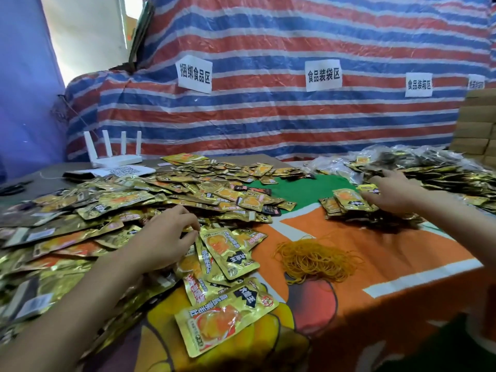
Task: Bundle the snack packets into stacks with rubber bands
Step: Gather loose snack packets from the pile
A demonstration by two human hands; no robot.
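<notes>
A wide heap of gold snack packets (112,208) covers the left and middle of the table. My left hand (163,237) rests on its near edge, fingers curled down onto the loose packets there (228,251). A tangle of yellow rubber bands (314,260) lies on the orange cloth in front of me. My right hand (389,194) reaches out over a small stack of packets (349,201) at the right, fingers spread and touching it; whether it holds one I cannot tell.
More packets and clear plastic bags (418,162) are piled at the far right. A white router (115,154) stands at the back left. A striped tarp (268,103) with paper signs rises behind the table. Cardboard boxes (475,124) stack at the right edge.
</notes>
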